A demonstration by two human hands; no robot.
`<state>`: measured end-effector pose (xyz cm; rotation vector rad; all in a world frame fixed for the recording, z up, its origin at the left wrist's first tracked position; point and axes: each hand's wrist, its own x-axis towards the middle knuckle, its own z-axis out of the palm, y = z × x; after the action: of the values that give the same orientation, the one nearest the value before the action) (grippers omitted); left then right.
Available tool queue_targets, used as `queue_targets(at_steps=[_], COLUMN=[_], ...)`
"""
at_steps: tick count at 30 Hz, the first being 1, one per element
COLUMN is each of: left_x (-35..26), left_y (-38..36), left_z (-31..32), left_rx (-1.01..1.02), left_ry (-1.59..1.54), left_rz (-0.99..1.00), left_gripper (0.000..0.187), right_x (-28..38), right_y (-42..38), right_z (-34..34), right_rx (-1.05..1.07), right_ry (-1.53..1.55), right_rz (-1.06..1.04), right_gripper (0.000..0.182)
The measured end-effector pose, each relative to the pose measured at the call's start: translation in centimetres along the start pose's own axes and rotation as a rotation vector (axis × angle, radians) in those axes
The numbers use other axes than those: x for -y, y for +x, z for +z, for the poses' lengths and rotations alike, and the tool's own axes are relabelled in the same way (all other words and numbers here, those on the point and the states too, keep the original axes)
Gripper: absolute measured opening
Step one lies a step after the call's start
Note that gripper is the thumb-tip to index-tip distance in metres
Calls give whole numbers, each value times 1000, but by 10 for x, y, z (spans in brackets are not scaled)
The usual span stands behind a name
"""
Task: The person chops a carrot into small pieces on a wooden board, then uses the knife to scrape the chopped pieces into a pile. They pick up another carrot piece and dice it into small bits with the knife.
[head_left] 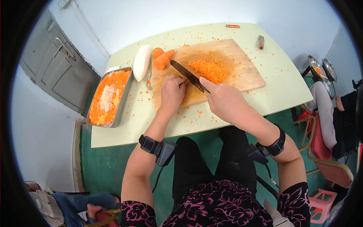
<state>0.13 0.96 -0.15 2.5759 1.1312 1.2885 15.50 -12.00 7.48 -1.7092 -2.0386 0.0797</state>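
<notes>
My right hand (225, 100) is closed around the handle of a kitchen knife (188, 75), its dark blade slanting up and left over the wooden cutting board (244, 62). Close beside the blade, my left hand (173, 92) rests on the board with fingers curled and pressed together; whatever they hold is hidden. A heap of finely chopped carrot (211, 69) lies on the board beyond the knife. At the board's upper left corner are peeled carrot pieces (162, 61), next to a long white radish (142, 62).
A metal tray (120, 109) of chopped carrot with a pale chopped heap stands at the table's left. Farther back lie a red lighter-like object (232, 26) and a small brown-handled item (261, 42). Carrot bits dot the table (287, 89). Other people sit at both sides.
</notes>
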Motion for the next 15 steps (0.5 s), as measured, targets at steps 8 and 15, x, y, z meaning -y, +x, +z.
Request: queue_targets(at_steps=[8, 15], left_x=[-6, -5], left_y=[-2, -4], left_z=[-6, -7], left_rx=[25, -8], left_ry=[13, -48], left_rz=[28, 42], left_gripper=[10, 11], right_x=[-1, -3], right_y=[-2, -4], right_z=[4, -15], right_rx=[-8, 81], right_ry=[-31, 59], right_rz=[5, 109], right_gripper=[46, 29])
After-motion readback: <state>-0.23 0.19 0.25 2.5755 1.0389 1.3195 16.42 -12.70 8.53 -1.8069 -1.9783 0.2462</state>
